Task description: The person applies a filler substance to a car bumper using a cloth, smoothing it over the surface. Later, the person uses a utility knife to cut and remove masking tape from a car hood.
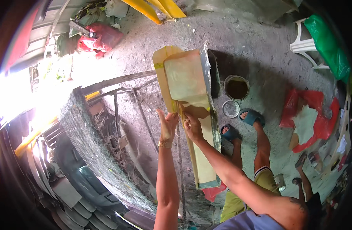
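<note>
Reaching forward, the right hand point(192, 128) presses its fingers flat on the brown paper covering point(201, 149) of a long, box-like panel point(187, 82) that leans away from the person, its edges lined with yellow tape point(159, 65). Whether the fingers pinch the paper or only rest on it cannot be told, since the knuckles hide the fingertips. Just left of that hand, the left hand point(167, 124) stands upright with the palm open and the fingers straight, touching or almost touching the panel's left edge and closing on nothing; a gold watch point(165, 144) sits on its wrist. Above both hands the paper is peeled back, showing a pale cream surface. To the right of the panel, near the right hand, a round can point(236, 87) holding dark liquid stands on the concrete floor point(256, 46), with its lid point(231, 109) lying just below it. The person's feet in blue sandals point(252, 116) rest close beside the lid. Farther right lies a crumpled red plastic sheet point(312, 119). Left of the left hand, a glass-fibre-covered boat-shaped form point(95, 149) lies on a metal stand point(118, 82).
</note>
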`<move>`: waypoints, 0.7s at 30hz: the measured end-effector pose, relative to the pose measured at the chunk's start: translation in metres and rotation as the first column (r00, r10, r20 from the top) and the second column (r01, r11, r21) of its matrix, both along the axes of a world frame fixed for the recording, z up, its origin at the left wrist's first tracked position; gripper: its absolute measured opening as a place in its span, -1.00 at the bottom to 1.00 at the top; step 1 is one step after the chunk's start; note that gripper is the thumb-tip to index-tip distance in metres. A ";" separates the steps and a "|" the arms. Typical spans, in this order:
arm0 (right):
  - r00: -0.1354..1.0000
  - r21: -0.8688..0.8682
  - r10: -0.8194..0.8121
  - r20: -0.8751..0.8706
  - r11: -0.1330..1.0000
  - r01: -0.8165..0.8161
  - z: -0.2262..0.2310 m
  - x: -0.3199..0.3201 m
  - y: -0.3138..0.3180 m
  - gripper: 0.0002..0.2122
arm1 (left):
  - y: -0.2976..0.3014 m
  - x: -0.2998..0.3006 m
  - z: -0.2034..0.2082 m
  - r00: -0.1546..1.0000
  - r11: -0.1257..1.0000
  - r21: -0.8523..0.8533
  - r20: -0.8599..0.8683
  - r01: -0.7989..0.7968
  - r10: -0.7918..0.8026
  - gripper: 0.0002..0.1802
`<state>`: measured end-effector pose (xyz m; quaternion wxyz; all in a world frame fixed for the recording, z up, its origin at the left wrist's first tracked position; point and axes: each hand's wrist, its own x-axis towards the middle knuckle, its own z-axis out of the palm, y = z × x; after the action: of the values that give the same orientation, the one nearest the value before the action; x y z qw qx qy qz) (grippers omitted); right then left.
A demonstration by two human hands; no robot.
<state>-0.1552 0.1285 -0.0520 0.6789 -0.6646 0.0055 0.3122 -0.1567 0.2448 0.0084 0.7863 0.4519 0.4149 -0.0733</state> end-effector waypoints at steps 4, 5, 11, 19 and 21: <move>0.979 0.070 -0.206 -0.005 0.976 0.206 0.001 0.017 0.023 -0.60 | 0.000 0.010 0.013 0.999 1.000 0.029 -0.045 0.005 -0.003 0.10; 0.974 0.100 -0.224 -0.044 0.969 0.227 0.016 0.026 0.028 -0.58 | 0.001 0.011 0.018 0.999 0.999 0.045 -0.038 0.025 -0.023 0.11; 0.927 0.160 -0.137 0.348 0.983 0.086 0.063 0.055 0.015 -0.55 | 0.005 0.005 0.019 0.998 0.998 -0.031 0.033 -0.050 0.051 0.11; 0.975 -0.026 -0.070 0.209 0.997 0.078 -0.013 -0.006 -0.005 -0.56 | -0.002 -0.021 -0.024 0.947 0.997 0.002 -0.313 -0.074 0.071 0.22; 0.986 -0.176 0.115 0.118 0.980 -0.093 -0.011 -0.032 -0.019 -0.56 | -0.009 -0.037 -0.027 0.957 0.999 -0.039 -0.289 -0.009 -0.002 0.22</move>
<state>-0.1876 0.1098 -0.0631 0.6014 -0.7379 -0.0461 0.3027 -0.1940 0.2359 -0.0187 0.7263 0.4199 0.5245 -0.1454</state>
